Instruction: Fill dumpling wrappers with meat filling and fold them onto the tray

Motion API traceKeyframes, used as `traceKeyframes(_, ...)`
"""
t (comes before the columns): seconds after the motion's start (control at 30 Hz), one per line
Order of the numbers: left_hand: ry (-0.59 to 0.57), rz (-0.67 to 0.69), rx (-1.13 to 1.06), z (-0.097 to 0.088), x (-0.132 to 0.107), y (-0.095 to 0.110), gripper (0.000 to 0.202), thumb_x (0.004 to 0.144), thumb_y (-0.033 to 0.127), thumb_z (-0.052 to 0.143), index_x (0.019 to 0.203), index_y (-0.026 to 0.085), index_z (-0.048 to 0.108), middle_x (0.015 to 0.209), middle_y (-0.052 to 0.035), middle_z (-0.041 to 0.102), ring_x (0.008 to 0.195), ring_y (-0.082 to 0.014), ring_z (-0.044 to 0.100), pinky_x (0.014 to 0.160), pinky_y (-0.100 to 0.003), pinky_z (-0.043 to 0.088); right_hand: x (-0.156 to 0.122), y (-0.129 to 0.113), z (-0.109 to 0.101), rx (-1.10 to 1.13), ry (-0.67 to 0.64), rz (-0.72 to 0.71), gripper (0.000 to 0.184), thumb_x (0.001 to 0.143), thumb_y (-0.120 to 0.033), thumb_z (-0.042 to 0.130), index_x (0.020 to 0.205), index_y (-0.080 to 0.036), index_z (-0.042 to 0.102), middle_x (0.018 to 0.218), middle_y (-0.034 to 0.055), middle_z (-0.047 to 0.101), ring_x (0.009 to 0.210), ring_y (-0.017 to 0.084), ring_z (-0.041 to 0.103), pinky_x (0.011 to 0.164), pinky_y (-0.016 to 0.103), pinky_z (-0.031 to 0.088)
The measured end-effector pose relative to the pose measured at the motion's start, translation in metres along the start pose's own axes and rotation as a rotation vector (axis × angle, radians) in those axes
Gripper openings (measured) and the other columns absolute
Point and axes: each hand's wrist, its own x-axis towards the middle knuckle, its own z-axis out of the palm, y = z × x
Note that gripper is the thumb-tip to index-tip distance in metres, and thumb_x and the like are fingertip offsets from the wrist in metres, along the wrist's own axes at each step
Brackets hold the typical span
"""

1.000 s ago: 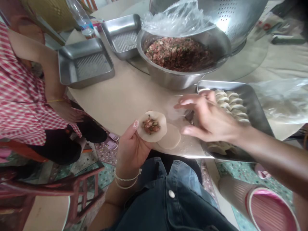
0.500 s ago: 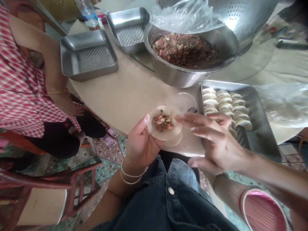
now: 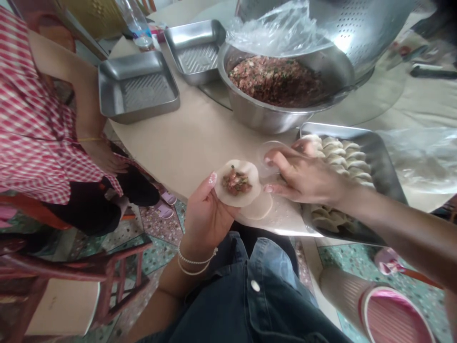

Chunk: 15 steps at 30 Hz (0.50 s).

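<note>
A round dumpling wrapper (image 3: 252, 172) rests on the fingers of my left hand (image 3: 207, 214), with the thumb at its left edge. A small mound of meat filling (image 3: 236, 183) sits at the wrapper's middle. My right hand (image 3: 303, 174) is over a small clear bowl (image 3: 263, 155), its fingers bent and apart with the fingertips at the bowl; whether they touch inside is unclear. Another flat wrapper (image 3: 260, 209) lies on the table beneath. To the right, a metal tray (image 3: 387, 174) bears rows of folded dumplings (image 3: 352, 152), partly covered by my right arm.
A large steel bowl (image 3: 264, 114) of minced filling stands behind, with a plastic bag (image 3: 278, 31) and colander (image 3: 374, 28) above. Two metal trays (image 3: 139, 90) sit at the left. A person in a checked shirt (image 3: 35, 124) stands left. A bin (image 3: 346, 290) is below right.
My right hand has moved away from the filled wrapper, up and over the small clear bowl. My left hand still holds the wrapper, slightly shifted left.
</note>
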Motion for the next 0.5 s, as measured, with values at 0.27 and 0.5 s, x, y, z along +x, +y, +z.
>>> traceKeyframes(0.27,-0.047,-0.043,-0.029,0.005,0.002,-0.003,0.045,0.099,0.029,0.030,0.118,0.008,0.064,0.111,-0.0122,0.074,0.130,-0.0252,0.053,0.113,-0.042,0.040,-0.021,-0.034,-0.026,0.239,0.242,-0.070,0.058,0.092,-0.058,0.043,0.136,-0.024,0.027,0.127,0.0119,0.062,0.122,0.030,0.055,0.093,0.051,0.033)
traceKeyframes(0.5,-0.209,-0.182,-0.034,0.011,-0.001,-0.013,0.047,0.100,0.031,0.028,0.116,0.007,0.065,0.123,-0.0148,0.068,0.136,-0.0284,0.046,0.116,-0.048,0.035,-0.020,-0.046,-0.022,0.238,0.156,-0.040,0.061,0.094,-0.058,0.038,0.141,-0.023,0.022,0.133,0.0136,0.058,0.127,0.030,0.052,0.093,0.053,0.036)
